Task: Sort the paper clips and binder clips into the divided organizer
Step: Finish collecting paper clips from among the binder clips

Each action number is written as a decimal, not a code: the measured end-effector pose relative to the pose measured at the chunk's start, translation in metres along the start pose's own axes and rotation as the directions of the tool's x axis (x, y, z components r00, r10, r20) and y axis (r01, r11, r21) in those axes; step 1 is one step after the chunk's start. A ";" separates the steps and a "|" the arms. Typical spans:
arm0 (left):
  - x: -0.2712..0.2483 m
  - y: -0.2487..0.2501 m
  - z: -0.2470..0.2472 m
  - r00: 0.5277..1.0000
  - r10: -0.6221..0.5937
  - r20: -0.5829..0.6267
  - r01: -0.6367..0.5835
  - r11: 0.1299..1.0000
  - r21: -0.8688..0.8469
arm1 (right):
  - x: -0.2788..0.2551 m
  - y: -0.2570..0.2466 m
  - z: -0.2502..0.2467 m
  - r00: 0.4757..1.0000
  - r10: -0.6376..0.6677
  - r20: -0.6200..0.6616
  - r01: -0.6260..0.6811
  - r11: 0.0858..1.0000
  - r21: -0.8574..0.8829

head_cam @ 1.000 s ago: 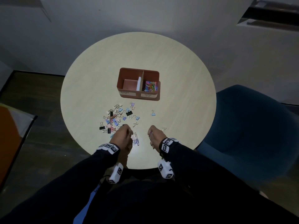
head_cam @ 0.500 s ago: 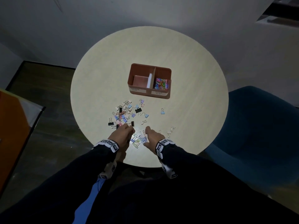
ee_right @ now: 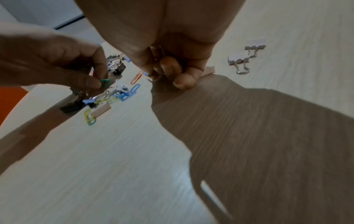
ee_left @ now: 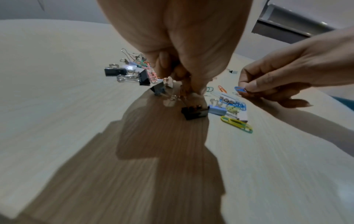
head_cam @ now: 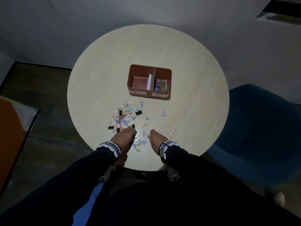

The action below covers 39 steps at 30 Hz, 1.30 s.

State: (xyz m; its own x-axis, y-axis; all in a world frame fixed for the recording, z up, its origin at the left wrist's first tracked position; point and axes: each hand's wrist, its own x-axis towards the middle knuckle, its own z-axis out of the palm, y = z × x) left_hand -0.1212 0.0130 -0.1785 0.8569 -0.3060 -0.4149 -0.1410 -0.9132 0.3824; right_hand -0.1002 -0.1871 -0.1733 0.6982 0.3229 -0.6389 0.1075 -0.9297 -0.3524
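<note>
The brown divided organizer [head_cam: 149, 94] stands mid-table. Its left compartment is bare; the right one holds coloured paper clips [head_cam: 161, 84]. Loose binder clips and paper clips [head_cam: 125, 116] lie scattered in front of it. A small heap of paper clips [head_cam: 140, 143] lies near the table's front edge, between my hands. My left hand [head_cam: 132, 132] pinches a green paper clip [ee_right: 105, 81] between thumb and forefinger just above the heap. My right hand [head_cam: 150, 134] pinches a blue paper clip [ee_left: 240, 89] low over the table, to the right of the heap.
Two white binder clips [head_cam: 172, 133] lie right of my right hand, and a lone blue binder clip [head_cam: 163, 113] farther out. A black binder clip [ee_left: 194, 112] sits under my left hand. A blue chair [head_cam: 260, 128] stands at the right, an orange object [head_cam: 9, 136] at the left.
My right hand reached left to the small heap and now holds a blue paper clip. My left hand stayed at the heap's left side. The head view shifted.
</note>
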 end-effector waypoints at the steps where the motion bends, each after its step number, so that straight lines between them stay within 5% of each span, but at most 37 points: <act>1: -0.001 0.001 -0.001 1.000 -0.024 -0.006 0.024 0.998 -0.050 | 0.001 0.001 -0.002 1.000 0.004 0.000 -0.004 1.000 0.028; 5: -0.002 0.001 -0.007 0.985 -0.162 -0.064 0.141 0.958 -0.250 | 0.006 0.003 -0.008 0.999 0.032 -0.034 -0.025 0.981 0.194; 9: -0.002 -0.007 -0.003 0.988 -0.150 -0.039 0.129 0.933 -0.337 | 0.006 -0.002 -0.020 0.995 0.100 0.020 -0.099 0.908 0.406; 12: -0.001 -0.002 0.000 0.984 -0.170 -0.045 0.134 0.892 -0.431 | 0.007 0.001 -0.019 0.991 0.115 -0.068 -0.064 0.854 0.516; 16: -0.002 0.009 -0.003 0.964 -0.259 -0.050 0.183 0.794 -0.580 | 0.003 -0.004 -0.028 0.986 0.155 0.061 -0.138 0.558 0.819; 18: -0.002 0.014 -0.002 0.964 -0.262 -0.048 0.183 0.784 -0.594 | 0.005 -0.003 -0.027 0.984 0.159 0.078 -0.146 0.480 0.865; 24: 0.010 0.014 0.007 0.990 -0.137 0.010 0.132 0.928 -0.348 | -0.002 -0.009 -0.026 0.994 0.096 0.048 -0.102 0.691 0.716; 30: 0.017 0.005 0.013 0.996 -0.085 0.030 0.089 0.987 -0.135 | 0.002 -0.003 -0.027 0.997 -0.079 0.024 0.071 0.966 0.248; 39: 0.014 -0.008 -0.002 0.990 -0.122 -0.072 0.104 0.972 -0.212 | 0.014 -0.006 -0.020 0.973 -0.225 0.059 0.231 0.963 -0.136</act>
State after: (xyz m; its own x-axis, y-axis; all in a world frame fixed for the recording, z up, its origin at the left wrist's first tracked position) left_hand -0.1068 0.0168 -0.1861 0.9010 -0.1727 -0.3980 0.0570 -0.8623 0.5032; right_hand -0.0764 -0.1801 -0.1664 0.6132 0.5334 -0.5826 0.3610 -0.8453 -0.3940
